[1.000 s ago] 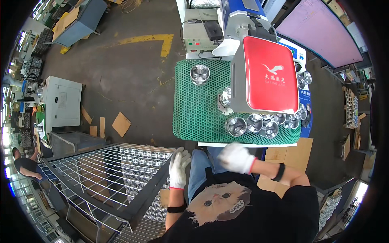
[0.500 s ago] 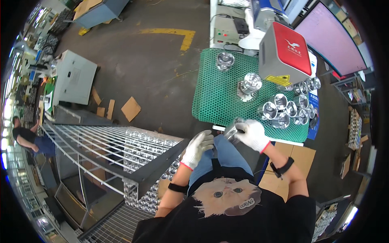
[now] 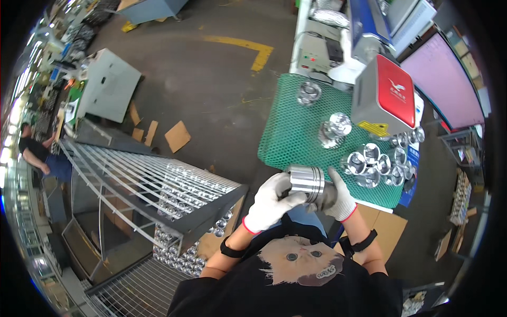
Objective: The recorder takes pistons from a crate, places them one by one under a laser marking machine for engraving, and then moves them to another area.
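Note:
A shiny metal piston (image 3: 306,181) with ring grooves is held in front of my body, near the front edge of the green mesh mat (image 3: 288,134). My left hand (image 3: 270,205), in a white glove, grips its left end. At its other end, my gloved right hand (image 3: 342,198) has its fingers closed around it; the finger pads look dark. More pistons lie on the mat: a cluster (image 3: 369,165) to the right, one piston (image 3: 340,124) on a holder near the middle, and a single piston (image 3: 308,93) toward the far left corner.
A red-and-grey machine head (image 3: 396,95) overhangs the mat's right side, beside a large pink screen (image 3: 449,79). At my left stands a wire rack (image 3: 142,190) with rows of pistons. Cardboard (image 3: 388,224) lies below the table. Another person (image 3: 37,150) is far left.
My left hand has moved right and taken hold of the piston, which my right hand held alone before. The piston is now raised between both hands. The view has shifted slightly.

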The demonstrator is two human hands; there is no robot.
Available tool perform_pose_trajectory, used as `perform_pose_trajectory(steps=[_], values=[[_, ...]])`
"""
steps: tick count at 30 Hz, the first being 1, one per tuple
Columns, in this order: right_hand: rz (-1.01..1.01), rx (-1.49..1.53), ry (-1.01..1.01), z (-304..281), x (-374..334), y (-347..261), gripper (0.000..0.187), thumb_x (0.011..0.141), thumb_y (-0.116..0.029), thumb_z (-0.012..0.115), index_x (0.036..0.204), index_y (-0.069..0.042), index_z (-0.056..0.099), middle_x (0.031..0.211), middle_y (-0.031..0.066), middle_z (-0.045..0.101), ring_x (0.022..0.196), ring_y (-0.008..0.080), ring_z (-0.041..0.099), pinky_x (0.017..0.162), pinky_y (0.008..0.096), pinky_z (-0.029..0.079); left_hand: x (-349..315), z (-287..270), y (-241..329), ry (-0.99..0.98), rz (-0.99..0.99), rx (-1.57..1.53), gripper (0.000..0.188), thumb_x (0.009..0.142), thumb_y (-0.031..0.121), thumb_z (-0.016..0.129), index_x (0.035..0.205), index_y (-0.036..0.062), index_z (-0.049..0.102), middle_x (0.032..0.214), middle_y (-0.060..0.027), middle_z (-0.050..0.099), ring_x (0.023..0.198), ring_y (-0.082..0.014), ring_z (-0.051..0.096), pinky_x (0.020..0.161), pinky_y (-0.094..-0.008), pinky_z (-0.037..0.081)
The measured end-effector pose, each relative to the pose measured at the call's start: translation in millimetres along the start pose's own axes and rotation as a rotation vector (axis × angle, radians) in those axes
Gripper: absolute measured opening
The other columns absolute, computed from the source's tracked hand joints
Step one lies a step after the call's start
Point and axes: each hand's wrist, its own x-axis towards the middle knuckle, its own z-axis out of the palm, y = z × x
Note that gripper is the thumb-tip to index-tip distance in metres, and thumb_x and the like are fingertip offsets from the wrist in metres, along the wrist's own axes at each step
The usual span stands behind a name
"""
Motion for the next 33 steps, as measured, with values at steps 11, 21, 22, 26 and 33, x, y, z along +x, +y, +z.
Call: perform_pose_trajectory(steps=[11, 21, 22, 26, 33], values=[[-0.264, 0.327, 0.554, -116.6, -62.7, 14.9, 0.035, 0.089, -0.026, 0.058, 0.12, -0.009, 0.056, 0.112, 0.0105, 0.064, 0.1, 0.0285, 0.064, 0.083, 0.0469, 0.056, 171.1, 80.5, -71.9, 0.095, 0.23, 0.83, 0.074, 0.058, 0.04, 0.082, 0.121, 0.0105, 0.055, 0.114, -0.0167, 0.056, 0.104, -0.0329, 0.057, 0.086, -0.0446, 0.049], [-0.555, -0.08, 0.654, -189.0, -14.0, -65.2, 0.04, 0.087, -0.022, 0.065, 0.123, -0.005, 0.057, 0.119, 0.0065, 0.064, 0.109, 0.0206, 0.061, 0.09, 0.0376, 0.05, 234.1, 92.4, -136.4, 0.081, -0.029, 0.154, 0.072, 0.066, 0.024, 0.082, 0.126, -0.0007, 0.051, 0.11, -0.0192, 0.058, 0.095, -0.0325, 0.062, 0.088, -0.0384, 0.05], [-0.646, -0.433, 0.772, -184.0, -1.3, -71.3, 0.038, 0.087, -0.023, 0.067, 0.121, -0.006, 0.057, 0.113, 0.0069, 0.063, 0.103, 0.0201, 0.061, 0.086, 0.0367, 0.051, 218.6, 86.9, -126.4, 0.171, -0.105, 0.012, 0.072, 0.068, 0.024, 0.081, 0.127, -0.0025, 0.049, 0.112, -0.0185, 0.058, 0.097, -0.0284, 0.061, 0.089, -0.0359, 0.05], [-0.925, -1.534, 0.763, -234.5, 79.5, -93.4, 0.046, 0.084, -0.026, 0.072, 0.12, -0.003, 0.055, 0.108, 0.0111, 0.059, 0.098, 0.0214, 0.057, 0.086, 0.0353, 0.048, 122.0, 45.9, -120.9, 0.325, -0.357, -0.276, 0.072, 0.075, 0.02, 0.08, 0.132, -0.006, 0.045, 0.115, -0.0131, 0.057, 0.103, -0.0194, 0.058, 0.091, -0.0313, 0.047], [-0.54, -1.246, 0.722, -97.3, 113.3, -122.5, 0.064, 0.066, -0.031, 0.079, 0.117, -0.003, 0.053, 0.106, 0.0166, 0.054, 0.097, 0.0287, 0.055, 0.082, 0.0433, 0.048, -41.3, -12.4, -154.6, 0.405, -0.635, -0.418, 0.056, 0.082, 0.012, 0.068, 0.131, 0.002, 0.044, 0.113, -0.014, 0.059, 0.1, -0.0234, 0.063, 0.085, -0.0371, 0.054]])
